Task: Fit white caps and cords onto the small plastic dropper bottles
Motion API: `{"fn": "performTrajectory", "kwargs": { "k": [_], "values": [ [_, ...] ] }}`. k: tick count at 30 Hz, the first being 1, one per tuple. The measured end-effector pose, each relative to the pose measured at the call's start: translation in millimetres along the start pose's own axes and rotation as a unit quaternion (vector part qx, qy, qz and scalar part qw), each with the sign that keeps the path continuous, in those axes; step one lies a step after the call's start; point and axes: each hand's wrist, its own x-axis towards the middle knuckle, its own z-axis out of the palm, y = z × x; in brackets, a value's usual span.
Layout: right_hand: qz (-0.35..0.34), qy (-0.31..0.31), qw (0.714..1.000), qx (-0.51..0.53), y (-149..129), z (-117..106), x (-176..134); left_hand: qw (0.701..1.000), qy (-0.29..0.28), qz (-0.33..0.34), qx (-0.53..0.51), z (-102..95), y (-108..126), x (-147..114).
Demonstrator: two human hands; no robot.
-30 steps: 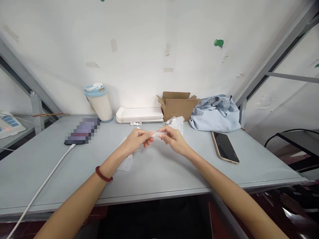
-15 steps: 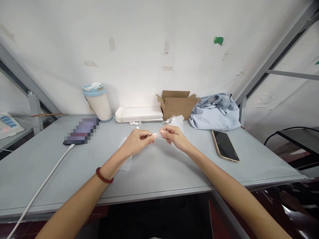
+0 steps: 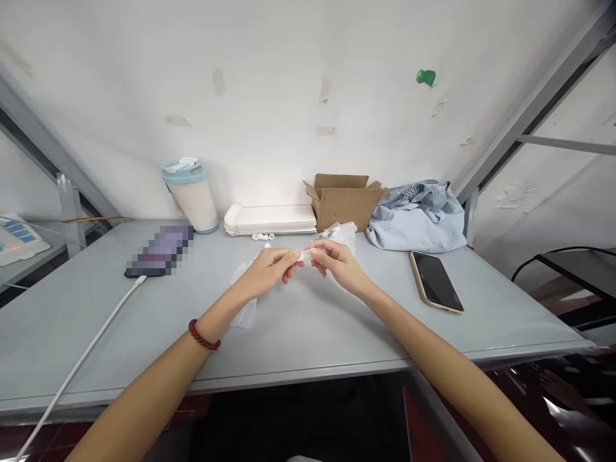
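Observation:
Above the middle of the grey table, my left hand and my right hand meet, fingertips almost touching. Both pinch a small whitish, partly see-through piece; its kind is too small to make out. Under and beside my left hand lie crumpled clear plastic bags. Just behind my right hand is another clear plastic bag with thin pieces at its mouth. Several small white rings lie beyond my left hand.
Along the wall stand a cup with a blue lid, a stack of white envelopes, an open cardboard box and a bunched light-blue cloth. A phone on a white cable lies left, another phone right.
My left thumb and fingers have shifted along the whitish piece, and the thin loop seen at the left fingertips no longer shows. My right hand has hardly moved.

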Motion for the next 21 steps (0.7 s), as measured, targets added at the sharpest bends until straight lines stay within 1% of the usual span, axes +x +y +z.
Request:
{"fn": "performTrajectory", "kwargs": {
  "k": [2,5,7,8,11,14,17,19,21],
  "values": [
    [-0.023,0.017,0.998,-0.052,0.5,1.9,-1.7,1.000,-0.007,-0.014,-0.019,0.3,-1.9,1.3],
    [-0.083,0.036,0.986,-0.142,1.6,4.0,-3.3,1.000,-0.012,-0.016,-0.022,0.9,-3.4,3.0],
    [-0.104,0.039,0.980,-0.168,2.3,4.5,-3.7,1.000,-0.007,-0.008,-0.014,1.1,-3.4,3.0],
    [-0.103,0.037,0.980,-0.168,2.6,4.4,-3.7,1.000,-0.001,0.000,0.004,1.4,-3.3,2.7],
    [-0.062,0.029,0.989,-0.128,3.0,3.7,-3.1,0.996,0.019,0.025,0.082,3.4,-3.0,0.9],
    [0.011,0.009,0.999,-0.034,2.6,2.9,-1.6,0.990,0.034,0.042,0.133,7.2,-3.9,-0.7],
    [0.070,-0.015,0.997,0.040,2.1,2.3,0.3,0.982,0.043,0.060,0.172,10.0,-5.5,-0.6],
    [0.084,-0.015,0.996,0.039,2.4,1.9,1.3,0.978,0.046,0.069,0.190,9.0,-7.2,1.1],
    [0.077,0.003,0.997,-0.010,3.4,0.8,2.2,0.975,0.057,0.072,0.202,4.3,-10.2,4.3]
  ]
}}
